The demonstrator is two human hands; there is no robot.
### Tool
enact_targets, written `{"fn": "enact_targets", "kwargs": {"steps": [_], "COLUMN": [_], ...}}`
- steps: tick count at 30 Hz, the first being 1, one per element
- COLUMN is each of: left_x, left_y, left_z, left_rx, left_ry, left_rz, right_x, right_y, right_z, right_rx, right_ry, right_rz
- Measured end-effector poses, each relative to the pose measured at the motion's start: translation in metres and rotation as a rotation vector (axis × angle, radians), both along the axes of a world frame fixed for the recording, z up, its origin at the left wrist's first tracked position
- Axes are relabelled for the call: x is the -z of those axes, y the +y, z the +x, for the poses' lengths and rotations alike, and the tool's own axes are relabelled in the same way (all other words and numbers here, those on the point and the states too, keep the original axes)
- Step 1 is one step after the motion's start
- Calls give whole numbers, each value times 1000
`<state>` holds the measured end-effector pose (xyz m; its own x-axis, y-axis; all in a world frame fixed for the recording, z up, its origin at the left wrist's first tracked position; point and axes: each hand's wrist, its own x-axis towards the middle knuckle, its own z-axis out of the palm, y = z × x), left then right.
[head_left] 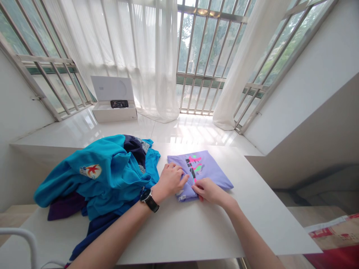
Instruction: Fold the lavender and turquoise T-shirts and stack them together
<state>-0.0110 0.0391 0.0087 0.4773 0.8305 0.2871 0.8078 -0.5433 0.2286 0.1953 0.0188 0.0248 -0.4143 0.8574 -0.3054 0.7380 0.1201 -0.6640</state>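
A purple T-shirt [215, 173], folded into a flat bundle with a pink, green and black print facing up, lies on the white table. My left hand [173, 178] rests on its left part, fingers spread over the cloth. At the near edge, my right hand [209, 189] pinches the fabric between thumb and fingers. A watch with a black strap [150, 200] is on my left wrist. Left of the shirt, close to my left forearm, sits a heap of clothes with a bright blue garment [112, 168] bearing a round badge on top.
The white table [269, 216] ends at a near edge and a right edge. Behind it, an open white box [114, 114] with a dark device stands on the windowsill. A white curved tube [21, 233] is at lower left. A red and beige bag [333, 235] lies beyond the right edge.
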Motion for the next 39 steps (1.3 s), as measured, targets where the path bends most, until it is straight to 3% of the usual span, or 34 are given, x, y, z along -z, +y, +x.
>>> {"fn": "enact_targets", "kwargs": {"steps": [3, 8, 10, 14, 17, 22, 26, 33, 39], "left_x": [6, 26, 32, 35, 36, 30, 17, 13, 9], "left_y": [-6, -14, -18, -21, -20, -7, 5, -9, 2], "left_z": [6, 10, 11, 11, 10, 3, -4, 4, 0], "left_rx": [-51, -35, -45, -69, -62, -33, -77, 36, -50], "left_ry": [21, 97, 108, 81, 64, 58, 70, 147, 187], "left_rz": [-12, 52, 54, 33, 27, 129, 255, 118, 140], "right_x": [-4, -12, -11, 0, 10, 19, 19, 17, 12], "right_y": [-8, -10, -6, 9, 20, 28, 28, 27, 25], "right_z": [-12, 2, 10, 25, 40, 60, 55, 41, 33], "right_rx": [-57, -119, -84, 131, 258, 284, 306, 384, 378], "right_ry": [59, 193, 224, 54, -184, -306, -330, -425, -348], "right_rz": [-15, -212, -114, 317, 478, 453, 424, 397, 362]}}
